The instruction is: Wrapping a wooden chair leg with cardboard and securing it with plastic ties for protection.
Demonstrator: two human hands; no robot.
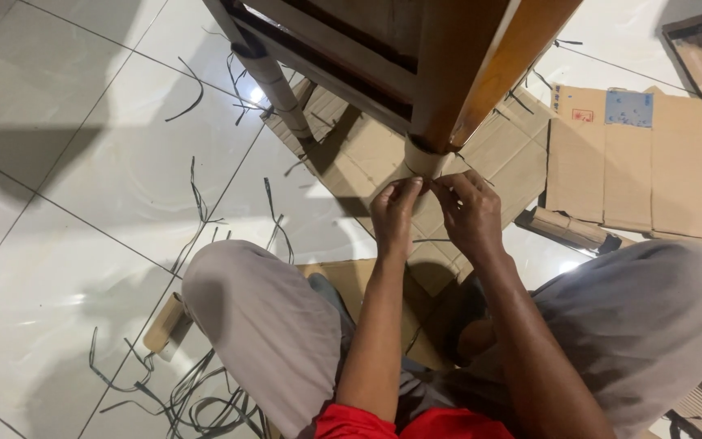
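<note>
— What fills most of the view?

— The pale glossy tiled floor (58,162), then the brown wooden furniture frame (383,49) standing on it. The frame's top is cut off by the upper edge, so I cannot tell what kind of furniture it is.

— And under it?

— Flattened brown cardboard sheets (636,162) lie on the tiles, one beneath the frame and another well to the right, partly cut off at the edge. The person's knees in grey trousers (261,325) bracket the lower view, and they hide part of another cardboard piece.

— Where are the hands?

— Both meet at the foot of the nearest orange-brown wooden leg (465,73), where a tan cardboard wrap (422,158) circles it. The left hand (396,215) and right hand (469,213) nearly touch, fingers pinched together on a thin dark strap (428,185) just below the wrap. The strap is mostly hidden by the fingertips, so how it runs around the leg is hard to make out.

— Anything smaller?

— A second leg behind wears a similar wrap (274,81). Thin dark strap offcuts (196,398) litter the tiles at lower left, beside a small cardboard roll (164,323), half hidden by the knee.
</note>
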